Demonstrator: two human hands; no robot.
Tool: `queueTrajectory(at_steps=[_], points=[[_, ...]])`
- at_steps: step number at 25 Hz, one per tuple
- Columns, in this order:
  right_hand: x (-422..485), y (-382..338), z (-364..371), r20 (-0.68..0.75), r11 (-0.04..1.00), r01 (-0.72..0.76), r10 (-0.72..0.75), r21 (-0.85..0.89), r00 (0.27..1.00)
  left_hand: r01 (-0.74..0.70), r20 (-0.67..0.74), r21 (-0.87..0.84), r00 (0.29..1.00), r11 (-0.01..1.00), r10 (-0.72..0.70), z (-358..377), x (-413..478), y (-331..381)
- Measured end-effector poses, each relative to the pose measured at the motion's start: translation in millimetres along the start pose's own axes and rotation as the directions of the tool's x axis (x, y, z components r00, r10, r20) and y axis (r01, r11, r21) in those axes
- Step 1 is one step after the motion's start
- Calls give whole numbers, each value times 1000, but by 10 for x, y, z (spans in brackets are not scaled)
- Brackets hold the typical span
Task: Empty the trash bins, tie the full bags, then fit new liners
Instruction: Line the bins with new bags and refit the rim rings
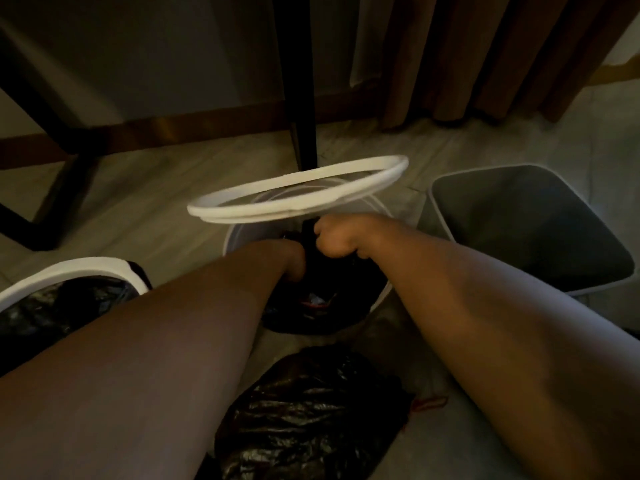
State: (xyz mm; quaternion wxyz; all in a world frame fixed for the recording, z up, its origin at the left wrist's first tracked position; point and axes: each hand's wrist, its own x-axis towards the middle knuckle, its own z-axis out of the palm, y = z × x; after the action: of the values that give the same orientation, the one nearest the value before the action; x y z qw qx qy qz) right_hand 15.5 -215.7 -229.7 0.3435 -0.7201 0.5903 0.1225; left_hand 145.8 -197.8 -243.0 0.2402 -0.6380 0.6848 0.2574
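Observation:
A round white bin [231, 237] stands in the middle of the floor with a black bag [311, 306] in it. Its white rim ring [298, 188] hangs tilted above the bin's mouth, at my right hand. My right hand [334, 239] is closed in a fist around the gathered neck of the black bag. My left hand [294, 263] reaches down into the bin's mouth and grips the bag lower down; its fingers are mostly hidden. A full black bag [304, 410] with a red drawstring lies on the floor close to me.
A grey square bin [526, 226] stands without a liner at the right. A white-rimmed bin [69, 268] lined in black sits at the left. A black table leg [298, 81] rises just behind the round bin. Brown curtains [485, 53] hang at the back right.

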Motion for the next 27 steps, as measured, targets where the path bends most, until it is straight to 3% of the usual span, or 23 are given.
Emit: queueTrajectory(at_steps=[3,7,11,14,16,18,21,24,27], points=[[-34,-14,-17,20,995,5,-7,96,1000,10,-28,-97,1000,995,-12,-60,-95,-24],[-292,-124,-137,-70,986,38,-50,-162,996,-98,-213,-92,974,991,77,-216,-487,-20],[-664,-76,-69,-176,939,27,-93,-342,980,-108,-337,-133,940,985,58,-213,-973,-128],[-863,13,-7,-314,970,87,-157,-227,936,-121,-384,-198,922,973,36,-209,-1267,-224],[-996,42,-5,-334,988,112,-141,-104,932,-128,-343,-161,937,979,66,-188,-1370,-276],[-1147,72,-12,-348,990,86,-121,-113,930,-171,-301,-235,949,957,95,-171,-1409,-342],[-1327,82,12,-314,978,47,-110,-201,943,-206,-283,-412,955,888,91,-117,-1439,-405],[-1350,39,51,-232,991,88,-109,-101,967,-252,-278,-619,956,744,93,39,-1446,-413],[-1185,20,-33,-262,992,123,-112,25,959,-264,-261,-723,960,639,102,80,-1403,-409]])
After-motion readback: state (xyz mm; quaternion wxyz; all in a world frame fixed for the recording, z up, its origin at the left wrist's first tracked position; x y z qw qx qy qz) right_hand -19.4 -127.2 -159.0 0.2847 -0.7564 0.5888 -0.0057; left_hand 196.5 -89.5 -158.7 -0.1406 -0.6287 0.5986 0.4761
